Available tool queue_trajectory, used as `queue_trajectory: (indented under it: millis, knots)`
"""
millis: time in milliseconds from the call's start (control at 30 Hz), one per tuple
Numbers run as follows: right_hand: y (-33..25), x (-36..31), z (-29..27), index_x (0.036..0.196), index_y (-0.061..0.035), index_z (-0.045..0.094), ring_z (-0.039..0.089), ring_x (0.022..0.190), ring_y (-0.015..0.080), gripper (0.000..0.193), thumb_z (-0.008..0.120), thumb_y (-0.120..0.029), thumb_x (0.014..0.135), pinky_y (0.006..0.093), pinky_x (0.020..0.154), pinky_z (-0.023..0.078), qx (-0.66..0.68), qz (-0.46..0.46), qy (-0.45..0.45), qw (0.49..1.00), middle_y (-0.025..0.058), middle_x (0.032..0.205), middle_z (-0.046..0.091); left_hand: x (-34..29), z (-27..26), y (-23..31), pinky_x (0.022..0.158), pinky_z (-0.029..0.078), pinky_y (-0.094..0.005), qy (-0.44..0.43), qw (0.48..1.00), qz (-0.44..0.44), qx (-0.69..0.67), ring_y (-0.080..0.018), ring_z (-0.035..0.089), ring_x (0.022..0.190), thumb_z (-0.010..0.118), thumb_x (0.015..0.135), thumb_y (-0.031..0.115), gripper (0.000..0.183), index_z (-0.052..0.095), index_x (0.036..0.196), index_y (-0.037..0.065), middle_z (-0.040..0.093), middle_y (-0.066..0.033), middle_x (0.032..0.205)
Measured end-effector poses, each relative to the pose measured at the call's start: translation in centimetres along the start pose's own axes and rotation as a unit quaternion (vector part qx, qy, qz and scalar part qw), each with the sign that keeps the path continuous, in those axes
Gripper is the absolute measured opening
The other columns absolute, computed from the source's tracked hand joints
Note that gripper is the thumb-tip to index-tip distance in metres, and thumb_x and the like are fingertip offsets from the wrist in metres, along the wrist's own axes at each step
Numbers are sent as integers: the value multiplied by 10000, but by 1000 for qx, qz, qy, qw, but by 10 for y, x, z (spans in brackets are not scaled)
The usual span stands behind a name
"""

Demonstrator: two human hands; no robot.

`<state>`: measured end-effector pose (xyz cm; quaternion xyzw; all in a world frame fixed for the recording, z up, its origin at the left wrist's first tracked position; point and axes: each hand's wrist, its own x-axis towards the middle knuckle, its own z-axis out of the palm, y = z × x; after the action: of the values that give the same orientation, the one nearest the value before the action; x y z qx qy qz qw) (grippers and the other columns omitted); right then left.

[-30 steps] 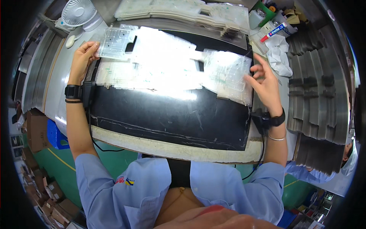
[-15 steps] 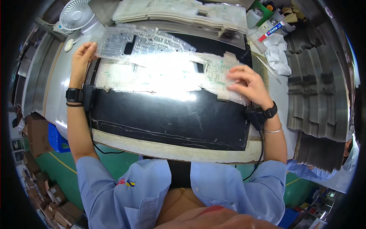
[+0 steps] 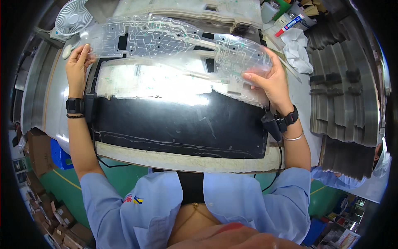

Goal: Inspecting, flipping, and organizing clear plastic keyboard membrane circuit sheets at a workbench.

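A long, clear plastic sheet printed with circuit traces (image 3: 159, 39) spans the space between my hands, above a stack of similar sheets. My left hand (image 3: 78, 60) pinches its left end. On the opposite end, my right hand (image 3: 270, 79) has the thumb in front and the fingers along the edge. Below lies the stack of clear printed sheets (image 3: 124, 81), glare washing out its middle. It rests on a black mat (image 3: 178, 128). The held sheet partly covers the stack's far side.
Another thick stack of clear sheets (image 3: 166, 7) stands at the back. A white fan (image 3: 74, 18) is at back left. At right are a marker-like tube (image 3: 290, 25), crumpled white tissue (image 3: 296, 50) and grey layered stacks (image 3: 344, 91). Cables hang from both wrist devices.
My right hand has taken hold of the sheet's right end; before, it was over the stack's right end. The sheet, earlier slanting from my left hand, is now stretched across between both hands.
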<state>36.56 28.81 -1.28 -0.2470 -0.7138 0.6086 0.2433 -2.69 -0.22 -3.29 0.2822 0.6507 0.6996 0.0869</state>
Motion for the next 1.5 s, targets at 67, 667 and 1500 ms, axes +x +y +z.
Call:
queue_trajectory:
  millis: [67,667,1500]
  knots:
    - [-1,1,-3,1324,-26,156,613,768,133,811,680,-14,705,185,504,497,-2,24,-15,1000,160,949,593,-1,4,-2,603,495,-191,2,999,-35,30,-67,553,688,553,849,129,195,576,987,-6,581,-42,868]
    - [10,5,-10,1151,21,436,592,762,122,343,541,-96,846,235,577,544,102,59,-1,993,108,903,607,2,-3,-9,643,501,-175,-2,997,-58,45,-64,554,737,527,863,127,247,545,1072,-5,557,-38,949]
    - [1,-1,-2,1130,21,435,573,690,81,325,534,-114,852,238,581,549,100,70,-46,992,53,832,606,1,-11,-8,625,505,-179,4,995,-62,81,-69,559,730,547,852,131,233,558,1037,-11,577,-44,924]
